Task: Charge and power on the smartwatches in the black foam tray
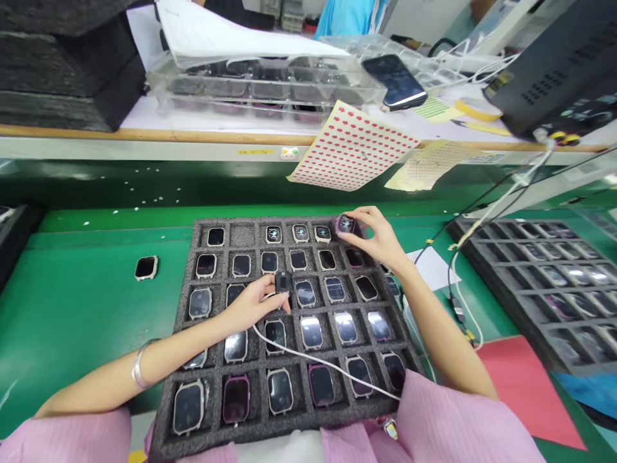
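Note:
A black foam tray [219,360] with rows of square compartments lies in front of me, most of them holding smartwatch bodies. In its top right corner my right hand [373,235] pinches a smartwatch [346,224] with a lit screen and a purplish case. Near the tray's middle my left hand [260,299] grips a small black charger [283,283] on a white cable [318,361], which trails across the tray toward my right sleeve. Three watches with lit dials, among them one watch [322,233], sit in the top row, left of my right hand.
A single watch [146,267] lies on the green mat left of the tray. Another foam tray [525,283] of watches stands at the right, beside hanging cables and red paper [525,386]. The shelf ahead bears a phone [395,80], clear plastic trays [270,90] and a sticker sheet [354,146].

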Demonstrator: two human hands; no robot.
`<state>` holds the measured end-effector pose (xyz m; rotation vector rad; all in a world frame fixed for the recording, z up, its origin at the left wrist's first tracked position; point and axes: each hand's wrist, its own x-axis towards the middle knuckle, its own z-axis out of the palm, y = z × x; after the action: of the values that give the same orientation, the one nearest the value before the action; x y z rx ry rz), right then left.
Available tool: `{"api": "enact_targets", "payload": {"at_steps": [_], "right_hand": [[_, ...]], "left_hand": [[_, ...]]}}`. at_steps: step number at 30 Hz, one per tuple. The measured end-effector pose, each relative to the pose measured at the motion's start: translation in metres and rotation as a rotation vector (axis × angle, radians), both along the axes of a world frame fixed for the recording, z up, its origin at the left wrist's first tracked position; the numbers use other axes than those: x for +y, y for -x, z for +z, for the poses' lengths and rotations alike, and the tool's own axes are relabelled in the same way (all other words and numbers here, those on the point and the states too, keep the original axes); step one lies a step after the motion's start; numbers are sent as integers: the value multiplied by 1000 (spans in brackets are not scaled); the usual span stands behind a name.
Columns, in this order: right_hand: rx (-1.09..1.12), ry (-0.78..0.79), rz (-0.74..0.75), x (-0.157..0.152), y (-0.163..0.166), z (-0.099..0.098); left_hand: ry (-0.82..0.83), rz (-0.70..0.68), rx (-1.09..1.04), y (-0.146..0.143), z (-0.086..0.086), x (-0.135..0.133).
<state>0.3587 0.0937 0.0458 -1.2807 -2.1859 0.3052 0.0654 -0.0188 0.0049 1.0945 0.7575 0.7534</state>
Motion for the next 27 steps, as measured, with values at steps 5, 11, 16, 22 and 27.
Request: {"api": "enact_targets", "payload": {"at_steps": [5,11,16,22,27], "right_hand": [[-237,95,58,20,-46,-7],[-454,226,163,-12,-41,19],[-623,338,190,-20,-31,10],[-538,254,229,-13,-34,17],[-74,195,256,-47,5,34]], "left_hand": [[85,-27,70,0,4,2],[185,-42,0,4,15,1],[298,-61,-29,-3,37,-4],[313,-1,-101,-10,37,-10],[225,23,-96,-11,17,-7]]}}
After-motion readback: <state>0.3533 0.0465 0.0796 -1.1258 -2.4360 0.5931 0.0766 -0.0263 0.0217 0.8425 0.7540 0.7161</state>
